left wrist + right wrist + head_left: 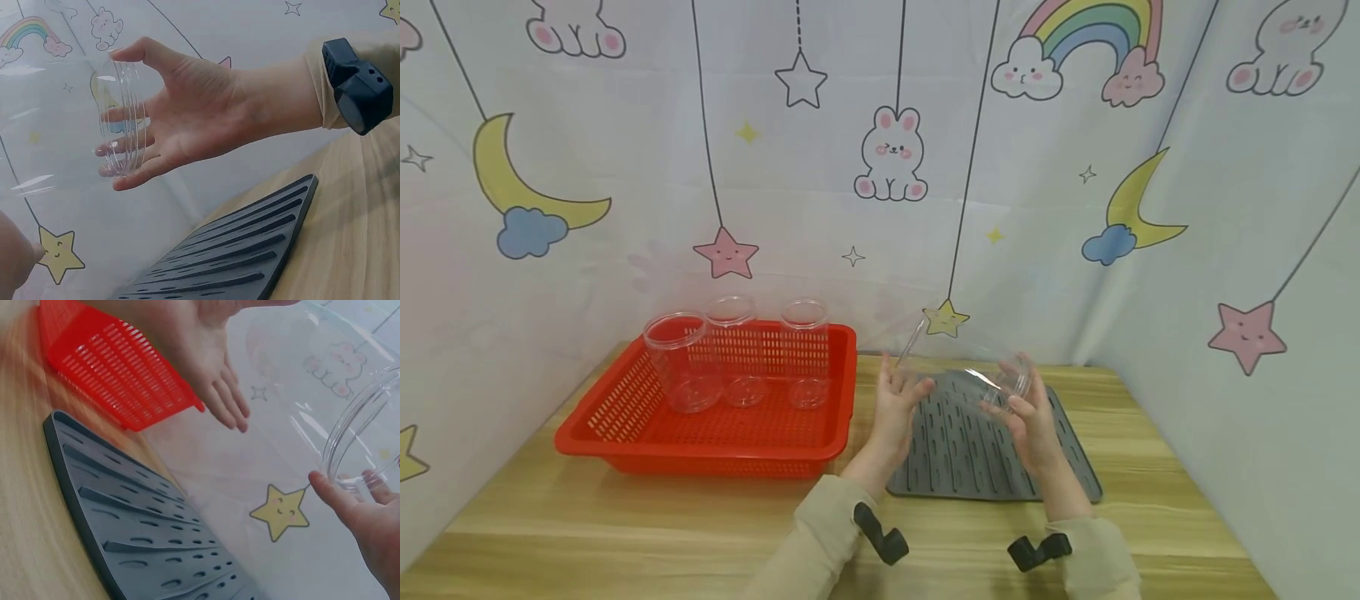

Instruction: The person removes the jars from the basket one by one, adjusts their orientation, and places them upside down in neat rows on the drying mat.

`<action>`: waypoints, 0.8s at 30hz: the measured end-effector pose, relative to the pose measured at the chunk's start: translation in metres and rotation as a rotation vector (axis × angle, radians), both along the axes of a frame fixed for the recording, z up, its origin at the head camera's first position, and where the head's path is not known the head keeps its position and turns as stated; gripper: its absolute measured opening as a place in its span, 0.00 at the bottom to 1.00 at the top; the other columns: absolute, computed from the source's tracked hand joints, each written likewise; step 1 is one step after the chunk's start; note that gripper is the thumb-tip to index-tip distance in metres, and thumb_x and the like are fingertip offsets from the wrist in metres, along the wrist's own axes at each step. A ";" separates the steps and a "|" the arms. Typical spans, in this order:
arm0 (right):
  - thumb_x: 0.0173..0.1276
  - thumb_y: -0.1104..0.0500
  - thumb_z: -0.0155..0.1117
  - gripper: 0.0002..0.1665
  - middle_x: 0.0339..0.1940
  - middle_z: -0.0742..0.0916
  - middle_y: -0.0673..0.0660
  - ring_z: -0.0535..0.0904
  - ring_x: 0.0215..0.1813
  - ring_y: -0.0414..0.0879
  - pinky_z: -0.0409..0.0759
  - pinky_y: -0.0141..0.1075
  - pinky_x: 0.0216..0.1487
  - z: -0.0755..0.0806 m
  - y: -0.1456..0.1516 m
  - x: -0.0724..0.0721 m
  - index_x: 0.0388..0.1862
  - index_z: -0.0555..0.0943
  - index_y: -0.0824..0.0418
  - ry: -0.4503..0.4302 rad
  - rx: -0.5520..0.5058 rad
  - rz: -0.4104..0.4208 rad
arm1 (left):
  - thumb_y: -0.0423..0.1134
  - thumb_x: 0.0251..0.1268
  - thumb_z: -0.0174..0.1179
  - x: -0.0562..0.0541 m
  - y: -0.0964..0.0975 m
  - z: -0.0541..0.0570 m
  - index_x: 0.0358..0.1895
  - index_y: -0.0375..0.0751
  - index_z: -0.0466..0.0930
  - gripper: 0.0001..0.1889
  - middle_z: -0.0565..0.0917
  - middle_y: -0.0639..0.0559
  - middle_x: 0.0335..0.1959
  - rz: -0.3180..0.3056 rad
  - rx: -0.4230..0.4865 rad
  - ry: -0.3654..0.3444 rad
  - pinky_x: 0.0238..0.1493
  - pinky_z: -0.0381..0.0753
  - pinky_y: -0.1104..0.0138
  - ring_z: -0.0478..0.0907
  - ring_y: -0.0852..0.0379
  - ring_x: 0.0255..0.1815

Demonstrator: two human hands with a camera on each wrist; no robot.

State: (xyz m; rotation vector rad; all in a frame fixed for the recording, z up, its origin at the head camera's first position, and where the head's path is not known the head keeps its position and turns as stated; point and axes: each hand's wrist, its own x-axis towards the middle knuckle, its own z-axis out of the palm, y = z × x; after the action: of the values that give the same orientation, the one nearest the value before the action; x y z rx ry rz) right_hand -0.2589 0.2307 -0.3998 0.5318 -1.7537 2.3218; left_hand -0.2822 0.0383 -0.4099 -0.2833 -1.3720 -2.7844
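A clear plastic jar (pixel 970 367) lies tilted on its side in the air between my two hands, over a grey ridged mat (pixel 958 454). My right hand (pixel 1033 425) grips the jar at its ringed neck (pixel 128 119), thumb on one side and fingers spread round the other. At the opposite end is my left hand (pixel 897 412), close against the jar's base. Its fingers (pixel 228 403) look straight in the right wrist view, with the thumb held apart. In the left wrist view only a blurred edge of my left hand (pixel 12 259) shows.
Left of the mat stands a red slotted plastic basket (pixel 715 454), holding three more clear jars, including a wide one (pixel 681 367) and a narrow one (pixel 805 354). Both sit on a wood-grain table (pixel 715 533). Behind hangs a white curtain (pixel 820 183) with cartoon prints.
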 end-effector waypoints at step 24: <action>0.71 0.48 0.49 0.43 0.74 0.60 0.61 0.56 0.74 0.66 0.82 0.40 0.55 -0.010 -0.004 -0.006 0.79 0.44 0.53 -0.049 0.017 0.117 | 0.29 0.57 0.67 0.005 0.003 -0.003 0.79 0.48 0.31 0.57 0.43 0.40 0.80 -0.298 0.255 0.097 0.74 0.45 0.37 0.42 0.33 0.79</action>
State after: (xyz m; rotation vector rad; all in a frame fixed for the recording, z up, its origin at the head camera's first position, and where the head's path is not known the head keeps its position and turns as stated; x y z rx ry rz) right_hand -0.2653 0.2262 -0.4094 0.6005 -1.8120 2.4193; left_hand -0.2775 0.0410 -0.4125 -0.6520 -1.0117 -3.0905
